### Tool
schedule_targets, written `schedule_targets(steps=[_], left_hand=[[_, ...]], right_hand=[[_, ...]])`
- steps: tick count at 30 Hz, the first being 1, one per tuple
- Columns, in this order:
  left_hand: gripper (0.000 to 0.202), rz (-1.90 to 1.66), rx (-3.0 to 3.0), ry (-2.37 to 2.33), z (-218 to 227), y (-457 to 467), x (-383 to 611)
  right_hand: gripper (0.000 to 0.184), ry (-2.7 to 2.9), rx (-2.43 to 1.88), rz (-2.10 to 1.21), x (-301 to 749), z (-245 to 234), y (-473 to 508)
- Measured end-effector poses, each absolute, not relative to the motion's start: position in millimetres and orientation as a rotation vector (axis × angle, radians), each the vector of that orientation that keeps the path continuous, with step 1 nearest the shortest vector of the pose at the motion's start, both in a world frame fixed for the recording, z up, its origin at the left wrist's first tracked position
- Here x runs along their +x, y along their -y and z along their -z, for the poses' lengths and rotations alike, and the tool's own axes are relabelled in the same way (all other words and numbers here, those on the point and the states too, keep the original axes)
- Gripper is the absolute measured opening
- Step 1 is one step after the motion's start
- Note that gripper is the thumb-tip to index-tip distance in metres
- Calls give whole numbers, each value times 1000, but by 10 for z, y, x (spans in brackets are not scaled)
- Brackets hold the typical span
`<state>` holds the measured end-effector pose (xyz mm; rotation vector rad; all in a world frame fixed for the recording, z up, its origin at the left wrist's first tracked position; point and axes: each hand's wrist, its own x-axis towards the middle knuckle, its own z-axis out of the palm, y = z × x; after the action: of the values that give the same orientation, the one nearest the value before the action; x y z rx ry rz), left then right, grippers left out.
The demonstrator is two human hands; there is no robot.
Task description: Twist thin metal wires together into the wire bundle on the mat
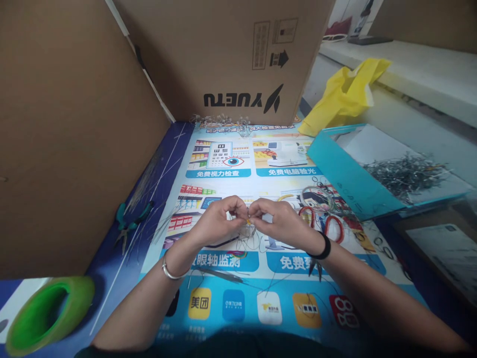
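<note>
My left hand [219,219] and my right hand [278,221] meet over the middle of a printed poster mat [238,303]. The fingertips of both are pinched together on a small yellow piece [248,215] with thin wire hanging from it. Loose wire loops [251,238] lie on the mat just under the hands. A silver bangle sits on my left wrist and a black band on my right wrist.
Red-handled scissors [330,226] lie right of my hands. Teal pliers [128,221] and thin wires lie at left. A green tape roll [48,313] sits at the near left. A blue tray [350,174] holds several wire bits. Cardboard boxes [223,54] wall the back and left; a yellow bag [345,94] lies behind.
</note>
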<state>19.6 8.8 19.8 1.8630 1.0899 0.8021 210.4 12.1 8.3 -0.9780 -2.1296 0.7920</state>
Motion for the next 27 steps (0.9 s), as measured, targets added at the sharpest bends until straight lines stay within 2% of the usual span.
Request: schedule_targets(steps=[15,27], left_hand=[[8,-807,1870,-1084,-173,-83,190],[12,-788,1915,-1111,-187,-80,213]], right_hand=[[8,2113,-946,-810,2116,-69,-121],[9,2209,-807,-592,2095,-59,-110]])
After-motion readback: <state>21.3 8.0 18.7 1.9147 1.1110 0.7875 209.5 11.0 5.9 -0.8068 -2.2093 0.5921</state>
